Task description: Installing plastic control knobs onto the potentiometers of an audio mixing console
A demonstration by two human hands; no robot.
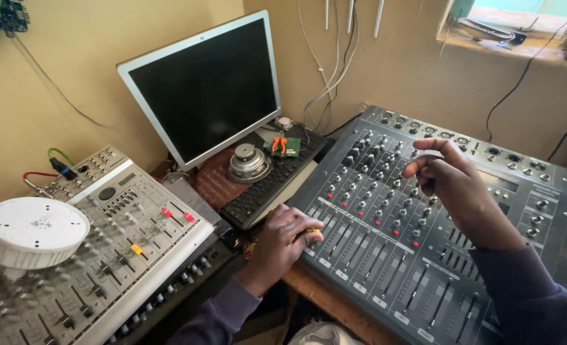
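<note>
Dark grey slider-covered audio mixing console (385, 255) lies under both hands: left hand (283, 243) pinches a small yellow-tipped tool (313, 230) at its near-left edge; right hand (452, 182) hovers above, fingers loosely curled, holding nothing.

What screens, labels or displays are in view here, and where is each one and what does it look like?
Monitor: back left, leaning against the wall, silver frame, screen dark.
Display window: on the large dark mixer, beyond the right hand, long, narrow, unlit.
Fader label strips: pale tabs along the mixer's front edge, by the left hand.
</note>
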